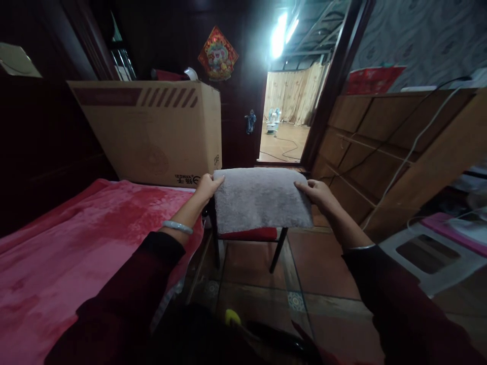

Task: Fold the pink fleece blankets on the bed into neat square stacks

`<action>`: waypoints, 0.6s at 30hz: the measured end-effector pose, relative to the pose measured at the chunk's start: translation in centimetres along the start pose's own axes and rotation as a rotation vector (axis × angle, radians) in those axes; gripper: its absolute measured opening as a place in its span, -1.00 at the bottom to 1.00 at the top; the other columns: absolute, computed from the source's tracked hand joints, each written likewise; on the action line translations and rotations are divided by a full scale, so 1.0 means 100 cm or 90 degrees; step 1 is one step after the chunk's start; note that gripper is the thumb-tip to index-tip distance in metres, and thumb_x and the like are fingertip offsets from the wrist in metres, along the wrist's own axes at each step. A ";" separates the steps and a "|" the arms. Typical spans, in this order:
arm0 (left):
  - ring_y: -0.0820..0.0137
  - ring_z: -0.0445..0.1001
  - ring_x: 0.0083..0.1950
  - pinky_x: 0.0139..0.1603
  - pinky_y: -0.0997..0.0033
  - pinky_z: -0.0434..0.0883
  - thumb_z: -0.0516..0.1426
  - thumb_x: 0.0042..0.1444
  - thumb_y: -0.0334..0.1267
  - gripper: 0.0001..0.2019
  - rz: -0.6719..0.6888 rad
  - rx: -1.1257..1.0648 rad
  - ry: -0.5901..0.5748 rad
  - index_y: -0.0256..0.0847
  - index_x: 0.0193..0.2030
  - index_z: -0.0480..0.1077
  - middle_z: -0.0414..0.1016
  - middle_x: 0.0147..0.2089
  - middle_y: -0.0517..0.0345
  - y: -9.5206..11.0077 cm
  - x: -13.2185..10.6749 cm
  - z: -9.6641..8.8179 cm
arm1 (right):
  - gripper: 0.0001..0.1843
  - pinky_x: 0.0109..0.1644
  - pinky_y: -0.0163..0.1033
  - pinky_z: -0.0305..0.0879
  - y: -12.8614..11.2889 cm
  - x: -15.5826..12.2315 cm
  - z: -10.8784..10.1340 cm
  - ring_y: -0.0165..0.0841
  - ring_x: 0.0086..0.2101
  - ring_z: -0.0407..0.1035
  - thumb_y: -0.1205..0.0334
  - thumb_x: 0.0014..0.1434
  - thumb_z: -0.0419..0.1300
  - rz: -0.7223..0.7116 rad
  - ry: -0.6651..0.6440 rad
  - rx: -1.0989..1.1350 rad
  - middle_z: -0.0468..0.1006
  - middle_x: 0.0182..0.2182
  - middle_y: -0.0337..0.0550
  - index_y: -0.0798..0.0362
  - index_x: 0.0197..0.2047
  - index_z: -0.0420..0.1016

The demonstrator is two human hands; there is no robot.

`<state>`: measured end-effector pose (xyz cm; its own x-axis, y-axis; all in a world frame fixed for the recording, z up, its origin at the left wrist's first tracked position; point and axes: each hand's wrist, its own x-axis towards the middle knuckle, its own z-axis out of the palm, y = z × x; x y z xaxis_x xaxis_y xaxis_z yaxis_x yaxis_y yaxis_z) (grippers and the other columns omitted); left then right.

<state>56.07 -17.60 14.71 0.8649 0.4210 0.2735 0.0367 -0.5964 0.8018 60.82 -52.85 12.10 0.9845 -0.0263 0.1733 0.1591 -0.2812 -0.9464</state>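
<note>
L hand (207, 188): fingers pinched narrow on upper L corner of grey fuzzy cloth (262, 200). R hand (317, 195): thumb + fingers closed on cloth's R edge, nr top. Cloth spread betw. both hands, approx. centre of view, in front of/above chair (249, 235) w/ red seat + dark legs. Cannot tell if cloth rests on chair or hangs free; it hides most of chair's upper part.

Wrists: pale bangle (177, 226) on L, thin silvery band (359, 248) on R. Sleeves dark.

L side: pink-red blanket (95, 253), lg. cardboard box (171, 134) just beyond it, printing upside down. Behind: dark door (239, 104) w/ diamond-shaped decoration (218, 53); lit room thru doorway, fan (273, 121) on floor there.

R side: wooden cabinet (352, 114), red bag (375, 79) on top, white cable (414, 142) running down front. Nr it, white stool (399, 241) w/ pink top. Floor (323, 258) tiled, reddish-brown.
</note>
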 end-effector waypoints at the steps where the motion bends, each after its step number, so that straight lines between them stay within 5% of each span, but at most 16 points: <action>1: 0.25 0.48 -0.30 -0.27 0.35 0.40 0.28 0.08 -0.08 -0.75 0.001 0.010 -0.014 -0.16 -0.44 0.36 0.37 -0.52 0.21 0.002 0.002 0.000 | -0.51 -0.41 -0.27 0.18 0.001 0.002 0.001 -0.36 -0.47 0.32 -0.14 -0.16 0.44 -0.021 -0.011 -0.001 0.47 -0.54 -0.20 0.13 -0.39 0.55; 6: 0.33 0.43 -0.26 -0.19 0.39 0.36 0.22 0.10 -0.21 -0.85 0.080 -0.031 0.066 -0.18 -0.40 0.34 0.45 -0.37 0.19 0.015 0.013 0.004 | -0.45 -0.28 -0.21 0.31 0.018 0.002 0.009 -0.26 -0.35 0.42 -0.17 -0.18 0.42 -0.156 0.033 0.065 0.63 -0.37 -0.13 0.11 -0.26 0.59; 9: 0.33 0.41 -0.25 -0.16 0.39 0.33 0.19 0.12 -0.26 -0.88 0.069 -0.009 0.052 -0.18 -0.39 0.33 0.42 -0.37 0.18 0.018 0.020 0.009 | -0.45 -0.22 -0.18 0.34 0.029 -0.003 0.016 -0.25 -0.32 0.43 -0.21 -0.13 0.37 -0.199 0.080 0.074 0.64 -0.33 -0.15 0.06 -0.22 0.57; 18: 0.38 0.27 -0.38 -0.31 0.38 0.14 0.18 0.08 -0.14 -0.72 0.029 0.083 0.007 -0.14 -0.57 0.26 0.21 -0.52 0.25 0.012 0.017 0.003 | -0.45 -0.36 -0.24 0.22 0.024 -0.005 0.016 -0.30 -0.40 0.35 -0.26 -0.17 0.35 -0.120 0.042 0.116 0.53 -0.46 -0.20 0.04 -0.31 0.50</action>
<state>57.72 -17.83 15.92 0.8616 0.3984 0.3146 0.0625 -0.6982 0.7131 60.82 -52.03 9.27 0.9305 -0.0541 0.3624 0.3552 -0.1091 -0.9284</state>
